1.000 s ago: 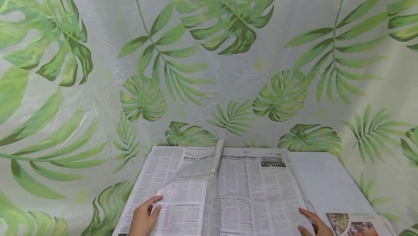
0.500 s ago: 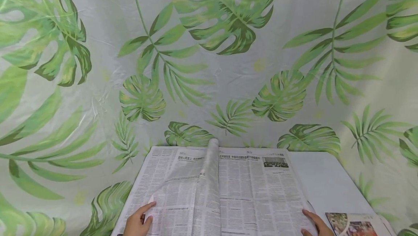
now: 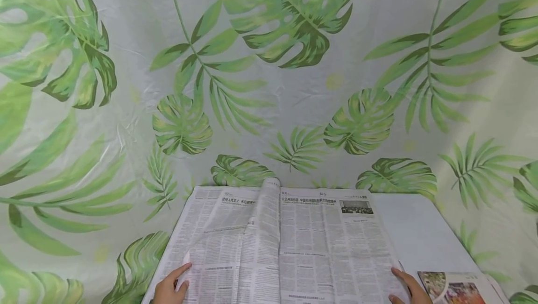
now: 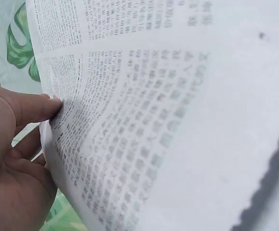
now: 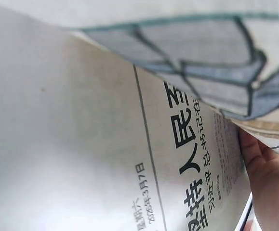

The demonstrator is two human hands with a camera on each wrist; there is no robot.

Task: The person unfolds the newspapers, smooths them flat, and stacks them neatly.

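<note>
Farther left than a second ago, the lifted page (image 3: pixel 216 257) of the newspaper (image 3: pixel 336 238) has swung over with the left hand (image 3: pixel 170 287), its curled roll shifting the same way, so that more of the headline on the right-hand page shows. Spread across the near part of the table (image 3: pixel 420 229), the newspaper lies between the two hands, the lifted page bowed up near the middle and rolled toward its top edge, partly covering the page under it at the left. Small columns of print fill both halves, and a dark photo (image 3: pixel 356 207) sits at the upper right corner of the right-hand page. The left hand pinches the outer edge of the lifted page, one fingertip on the printed face and other fingers behind it, as the left wrist view shows. At the opposite edge, the right hand (image 3: pixel 409 287) touches the paper with index finger and thumb set apart; whether it grips the sheet I cannot tell. Large black characters and a date line fill much of the right wrist view, under a blurred surface with a blue-grey drawing (image 5: pixel 216 67). Just beside the right hand, a booklet (image 3: pixel 464 290) with colour pictures lies on the pale tabletop. Behind everything hangs a whitish sheet (image 3: pixel 290 91) printed with green leaves.
</note>
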